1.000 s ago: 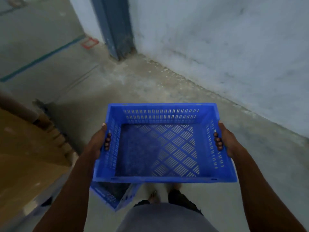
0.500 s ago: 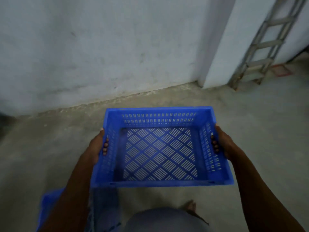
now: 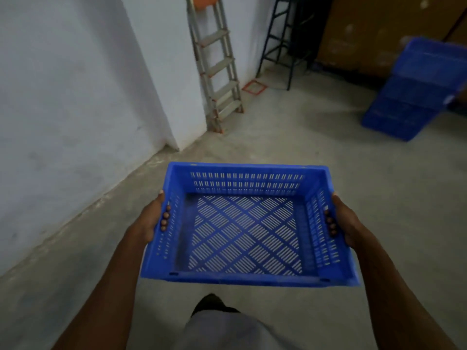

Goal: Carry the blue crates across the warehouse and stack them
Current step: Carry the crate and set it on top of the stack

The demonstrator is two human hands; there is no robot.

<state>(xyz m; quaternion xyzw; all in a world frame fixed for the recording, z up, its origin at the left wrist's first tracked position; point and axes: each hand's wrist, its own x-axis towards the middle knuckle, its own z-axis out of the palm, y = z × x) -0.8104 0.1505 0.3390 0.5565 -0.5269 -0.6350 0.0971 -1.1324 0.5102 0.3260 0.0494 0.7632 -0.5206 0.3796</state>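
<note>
A blue crate (image 3: 249, 223) is held level in front of the person, above the concrete floor (image 3: 316, 147). The left hand (image 3: 151, 218) grips its left wall, fingertips (image 3: 165, 221) curled through the handle slot to the inside; the right hand (image 3: 345, 221) grips the right wall the same way. The crate holds nothing; its slotted base shows the floor through it. Ahead to the right, well apart, a stack of blue crates (image 3: 414, 89) stands on the floor. A stepladder (image 3: 217, 69) leans against the white wall (image 3: 75, 97), with a black metal frame (image 3: 283, 39) near it.
</note>
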